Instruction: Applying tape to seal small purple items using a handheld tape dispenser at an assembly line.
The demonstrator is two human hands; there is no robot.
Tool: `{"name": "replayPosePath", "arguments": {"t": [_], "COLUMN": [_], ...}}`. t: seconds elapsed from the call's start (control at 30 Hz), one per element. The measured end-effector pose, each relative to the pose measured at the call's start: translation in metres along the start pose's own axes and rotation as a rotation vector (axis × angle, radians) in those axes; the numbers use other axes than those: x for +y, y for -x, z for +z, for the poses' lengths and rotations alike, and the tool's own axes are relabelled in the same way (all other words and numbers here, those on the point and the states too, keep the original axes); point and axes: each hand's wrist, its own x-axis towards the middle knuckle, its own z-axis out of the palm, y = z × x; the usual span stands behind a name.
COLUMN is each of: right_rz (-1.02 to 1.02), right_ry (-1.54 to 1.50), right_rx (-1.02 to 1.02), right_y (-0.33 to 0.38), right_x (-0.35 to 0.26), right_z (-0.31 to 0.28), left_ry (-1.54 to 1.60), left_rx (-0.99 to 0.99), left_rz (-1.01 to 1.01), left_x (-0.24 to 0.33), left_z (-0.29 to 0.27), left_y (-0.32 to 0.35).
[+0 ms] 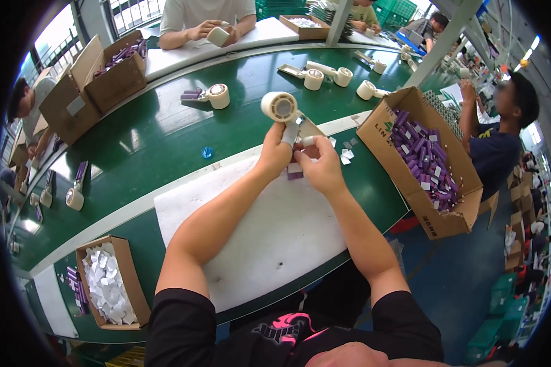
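Observation:
My left hand (276, 150) is closed around the handle of a cream handheld fan (279, 106), its drum-shaped head pointing away from me. Its handle looks opened up, with a cream cover piece (311, 127) beside it. My right hand (322, 164) is pinched at the lower end of the handle, its thumb and fingers close to the left hand. Just under the fingers shows a purple battery pack (295, 171) with a pale label; I cannot tell which hand bears it. Both hands are above the far edge of a white foam mat (251, 244).
Right of my hands stands a carton (379, 131) of purple batteries; at lower left, a carton (130, 275) of white slips. More fans (219, 96) lie on the green conveyor belt (159, 131) beyond, with a blue tape-like piece (207, 152). Co-workers sit across and at right.

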Motion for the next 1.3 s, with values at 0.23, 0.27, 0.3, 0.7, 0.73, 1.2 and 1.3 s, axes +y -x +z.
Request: {"name": "replayPosePath", "arguments": {"t": [0.23, 0.27, 0.3, 0.7, 0.73, 1.2, 1.3], "right_rz": [0.132, 0.189, 0.205, 0.303, 0.311, 0.27, 0.237], "right_ry": [-0.249, -0.225, -0.227, -0.284, -0.292, -0.332, -0.326], "right_rx": [-0.097, -0.103, -0.124, -0.211, -0.208, -0.202, -0.227], "right_y": [0.0, -0.001, -0.001, 0.002, 0.002, 0.002, 0.0], "right_x": [0.01, 0.01, 0.01, 0.007, 0.007, 0.015, 0.027], "right_z": [0.001, -0.002, -0.005, -0.009, -0.009, -0.005, -0.006], "left_ry": [0.394, 0.381, 0.368, 0.307, 0.304, 0.292, 0.293], "left_rx": [0.101, 0.086, 0.071, -0.077, -0.077, -0.048, -0.044], "left_rz": [-0.215, -0.21, -0.206, -0.194, -0.191, -0.135, -0.086], "left_x": [0.023, 0.024, 0.024, 0.019, 0.019, 0.014, 0.008], "left_z": [-0.005, -0.004, -0.004, -0.009, -0.009, -0.009, -0.008], "left_y": [0.003, 0.003, 0.004, 0.006, 0.006, 0.004, 0.001]}}
